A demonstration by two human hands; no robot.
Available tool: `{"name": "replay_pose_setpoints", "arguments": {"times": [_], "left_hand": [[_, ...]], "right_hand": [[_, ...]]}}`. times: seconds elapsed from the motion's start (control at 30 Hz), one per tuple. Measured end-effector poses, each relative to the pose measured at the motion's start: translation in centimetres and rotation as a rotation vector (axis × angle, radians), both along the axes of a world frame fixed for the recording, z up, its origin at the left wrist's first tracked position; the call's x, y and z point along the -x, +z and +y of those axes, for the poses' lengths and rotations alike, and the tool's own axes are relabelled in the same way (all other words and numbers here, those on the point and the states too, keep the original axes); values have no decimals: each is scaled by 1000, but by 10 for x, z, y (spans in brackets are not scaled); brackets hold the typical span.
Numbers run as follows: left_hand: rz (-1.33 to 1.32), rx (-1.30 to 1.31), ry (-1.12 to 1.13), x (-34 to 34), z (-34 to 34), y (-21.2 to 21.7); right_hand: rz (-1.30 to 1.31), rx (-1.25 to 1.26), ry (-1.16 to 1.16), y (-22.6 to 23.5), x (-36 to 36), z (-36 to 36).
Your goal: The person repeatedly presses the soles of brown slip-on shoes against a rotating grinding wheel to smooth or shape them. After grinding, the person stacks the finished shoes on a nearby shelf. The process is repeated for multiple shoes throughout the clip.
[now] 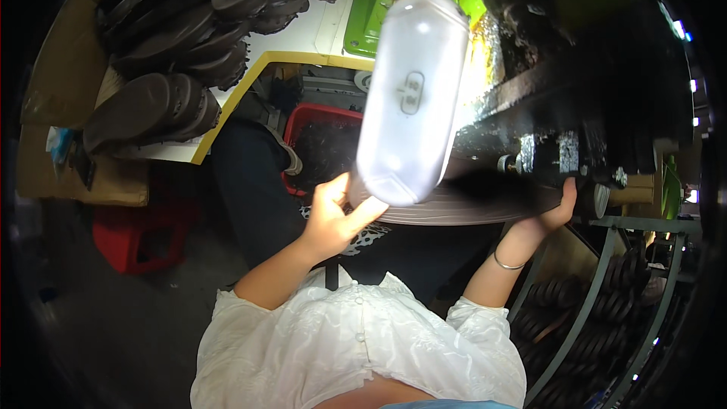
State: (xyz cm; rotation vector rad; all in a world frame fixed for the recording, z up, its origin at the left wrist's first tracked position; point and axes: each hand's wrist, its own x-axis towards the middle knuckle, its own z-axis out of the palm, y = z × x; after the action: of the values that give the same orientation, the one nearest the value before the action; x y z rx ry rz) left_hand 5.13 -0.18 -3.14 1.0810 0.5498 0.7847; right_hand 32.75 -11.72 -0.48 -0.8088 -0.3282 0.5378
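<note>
A long dark brown shoe sole (454, 210) with a ridged edge spans the space between my two hands, in front of my body. Its left end is gripped by my left hand (333, 220), thumb on the near side. At the other end, the fingers of my right hand (556, 212) are bent round it, partly hidden behind the sole. A pale, elongated lamp (413, 98) hangs over the sole and covers part of it. Close beyond the sole's right half stands a dark, greasy machine (575, 83).
Brown soles with ragged edges (182, 38) are heaped on a white, yellow-edged table (322, 30) at left. Cardboard (68, 91) borders it. Below are a red basin (303, 115) and a red stool (136, 231). A metal rack (606, 257) full of soles stands at right.
</note>
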Motion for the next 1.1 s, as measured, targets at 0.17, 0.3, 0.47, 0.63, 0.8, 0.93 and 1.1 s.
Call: {"name": "replay_pose_setpoints", "arguments": {"times": [0.17,0.3,0.47,0.63,0.8,0.93,1.1], "left_hand": [[-79,-42,129,26,13,-3],[-49,-104,117,38,23,-6],[27,-103,79,55,33,-13],[106,-124,174,86,37,-19],[143,-113,211,115,32,-20],[108,-31,230,139,33,-36],[87,56,117,154,39,-55]], "right_hand": [[19,-37,-123,-40,22,2],[77,-221,14,-34,48,15],[92,-156,23,-46,62,23],[209,-215,163,-54,94,35],[287,-251,277,-49,121,48],[389,-111,235,-53,140,52],[201,-99,452,-64,139,50]]}}
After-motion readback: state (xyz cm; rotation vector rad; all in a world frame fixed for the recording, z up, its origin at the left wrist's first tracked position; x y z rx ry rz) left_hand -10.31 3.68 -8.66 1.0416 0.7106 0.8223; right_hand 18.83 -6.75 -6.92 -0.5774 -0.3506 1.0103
